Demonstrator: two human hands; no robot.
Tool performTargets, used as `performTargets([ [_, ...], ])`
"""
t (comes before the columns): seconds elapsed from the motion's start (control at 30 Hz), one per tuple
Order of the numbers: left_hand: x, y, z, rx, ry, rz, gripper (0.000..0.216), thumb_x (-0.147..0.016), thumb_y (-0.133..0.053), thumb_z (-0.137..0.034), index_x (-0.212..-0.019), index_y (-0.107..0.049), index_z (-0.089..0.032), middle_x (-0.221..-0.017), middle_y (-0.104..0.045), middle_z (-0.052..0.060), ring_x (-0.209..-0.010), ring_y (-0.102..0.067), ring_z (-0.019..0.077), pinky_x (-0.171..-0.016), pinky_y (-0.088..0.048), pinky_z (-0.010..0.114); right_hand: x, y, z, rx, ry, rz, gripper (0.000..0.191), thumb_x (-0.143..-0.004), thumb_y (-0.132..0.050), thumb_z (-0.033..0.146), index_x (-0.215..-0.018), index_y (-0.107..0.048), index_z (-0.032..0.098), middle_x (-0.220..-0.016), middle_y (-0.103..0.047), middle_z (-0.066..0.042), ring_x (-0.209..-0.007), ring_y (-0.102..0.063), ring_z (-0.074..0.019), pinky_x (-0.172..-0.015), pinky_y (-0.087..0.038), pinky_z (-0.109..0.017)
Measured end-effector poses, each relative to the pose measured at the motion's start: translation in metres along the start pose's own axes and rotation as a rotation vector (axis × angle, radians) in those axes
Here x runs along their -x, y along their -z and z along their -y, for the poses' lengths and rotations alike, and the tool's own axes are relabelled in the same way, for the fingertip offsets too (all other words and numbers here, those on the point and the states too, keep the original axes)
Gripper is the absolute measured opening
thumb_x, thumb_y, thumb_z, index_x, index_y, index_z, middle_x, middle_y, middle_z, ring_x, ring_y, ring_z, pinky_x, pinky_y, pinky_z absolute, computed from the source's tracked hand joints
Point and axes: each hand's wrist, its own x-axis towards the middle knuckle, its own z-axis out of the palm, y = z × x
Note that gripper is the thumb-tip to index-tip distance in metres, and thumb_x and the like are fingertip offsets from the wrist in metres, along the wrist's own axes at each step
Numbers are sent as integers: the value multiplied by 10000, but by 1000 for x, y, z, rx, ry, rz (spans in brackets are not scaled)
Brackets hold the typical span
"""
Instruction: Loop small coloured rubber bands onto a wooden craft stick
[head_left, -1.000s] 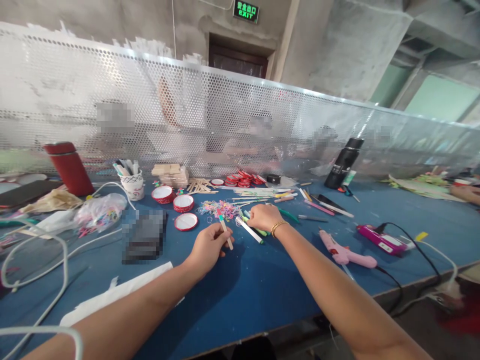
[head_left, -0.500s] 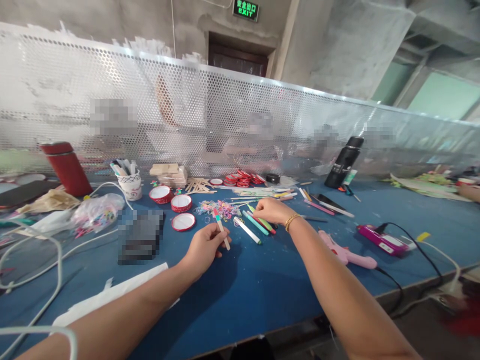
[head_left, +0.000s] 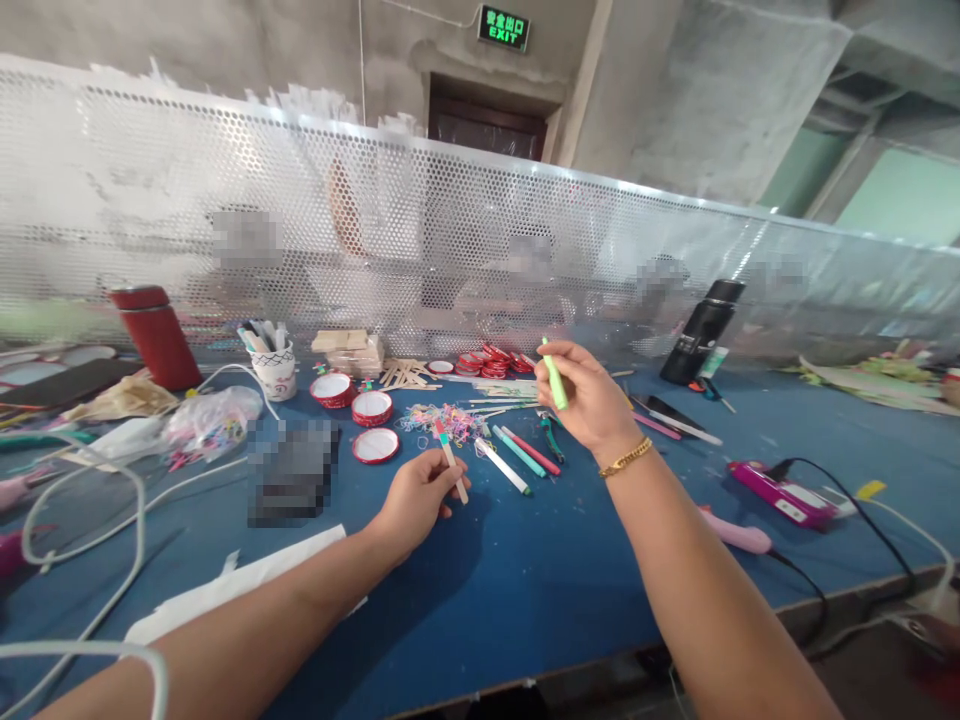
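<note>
Just in front of a heap of coloured bands point(head_left: 461, 423) on a blue table point(head_left: 465, 630), the left hand point(head_left: 420, 497) pinches a wooden stick point(head_left: 455, 472) between thumb and fingers. To the right of the heap and higher, the right hand point(head_left: 592, 400) grips a green pen point(head_left: 556, 378) in its fingertips, clear of the table.

The likeliest trouble is a smudge: if the stick's colour is wet, a brush from a finger or a stray band would smear it, since its painted end points at the heap. The pen's hold looks light, so a careless turn might drop it onto the white pen point(head_left: 504, 468), teal pen point(head_left: 521, 452) and red pen point(head_left: 531, 450) lying at the heap's right front. They lie close together and could roll if knocked.

The stick is slim, flat and pale, tilted, with a red end and a teal band below; the rest looks bare. Whether it touches the heap cannot be told. The pen is bright lime with a narrow upper end; whether it is capped is unclear.
</note>
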Motion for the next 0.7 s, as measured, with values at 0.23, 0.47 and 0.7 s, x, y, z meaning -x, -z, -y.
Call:
performTargets([
  [0.23, 0, 2, 3, 43, -1, -8, 285, -771, -597, -440, -856, -609, -169, -788, -660, 42, -666, -586, 121, -478, -420, 176, 12, -30, -4, -178, 42, 119, 315, -809, -570, 334, -1112, -508, 269, -884, -607, -5, -727, -590, -137, -717, -490, -324],
  [0.47, -1, 5, 0, 74, -175, -98, 338, -770, -605, -507, -794, -662, -175, -1153, -642, 81, -952, -604, 201, -692, -493, 255, 18, -58, -25, -392, -99, 187, 348, -792, -684, 482, -967, -495, 248, -724, -639, 24, -590, -582, -118, -564, -442, -251],
  [0.7, 0, 6, -6, 70, -395, -65, 271, -800, -623, -434, -716, -689, -185, -1309, -575, 85, -1295, -416, 281, -1062, -322, 375, 25, -72, -25, -549, -247, 325, 339, -881, -486, 495, -913, -627, 188, -538, -495, 48, -431, -389, -82, -489, -350, -240],
])
